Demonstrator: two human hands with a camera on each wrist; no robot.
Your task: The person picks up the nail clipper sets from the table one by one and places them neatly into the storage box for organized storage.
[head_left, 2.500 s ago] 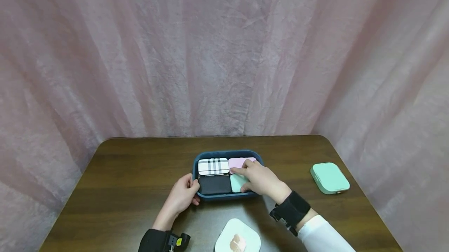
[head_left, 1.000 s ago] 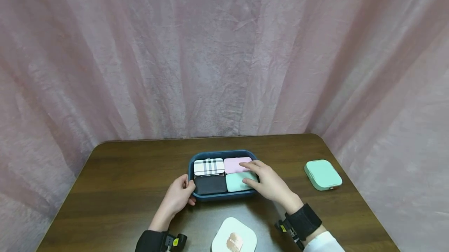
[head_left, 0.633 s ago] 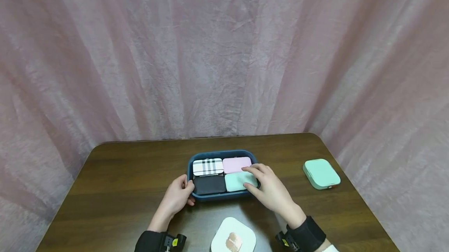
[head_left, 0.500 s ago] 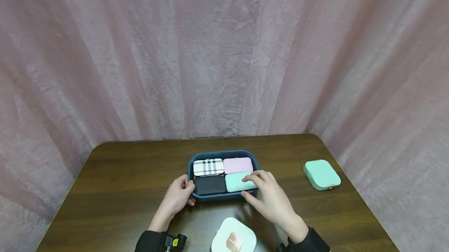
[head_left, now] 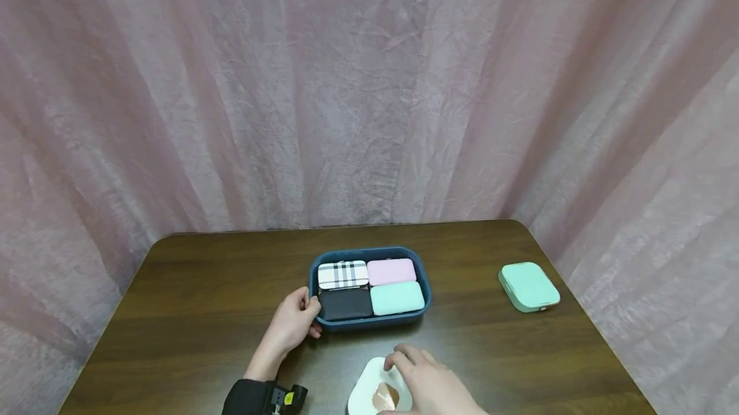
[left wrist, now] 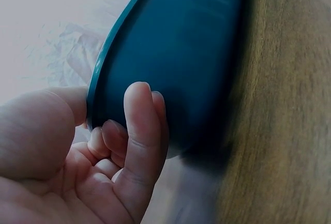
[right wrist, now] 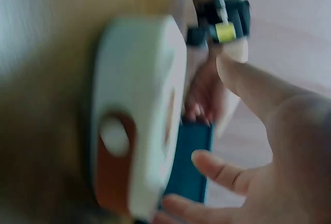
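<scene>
My left hand [head_left: 288, 325] grips the left rim of a dark blue basket [head_left: 426, 277]; the left wrist view shows the thumb inside or over the rim and fingers against the outer wall. Four-sided small cases lie flat in the basket: a plaid case [head_left: 343, 275], a pink case [head_left: 391, 271], a black case [head_left: 346, 304] and a mint case [head_left: 397, 298]. In front of it lies a white case [head_left: 362, 392] with a brown strap and round snap [right wrist: 114, 137]. My right hand [head_left: 433, 386] hovers over its right side with fingers spread. Whether it touches the case, I cannot tell.
A larger mint-green square case [head_left: 529, 287] stands on the right part of the brown wooden table [head_left: 219, 274]. Behind the table hangs a pink curtain [head_left: 346, 94]. The right wrist view is blurred.
My right hand has left the small mint case in the basket and come toward me, down to the white case. The left hand stays on the basket's rim.
</scene>
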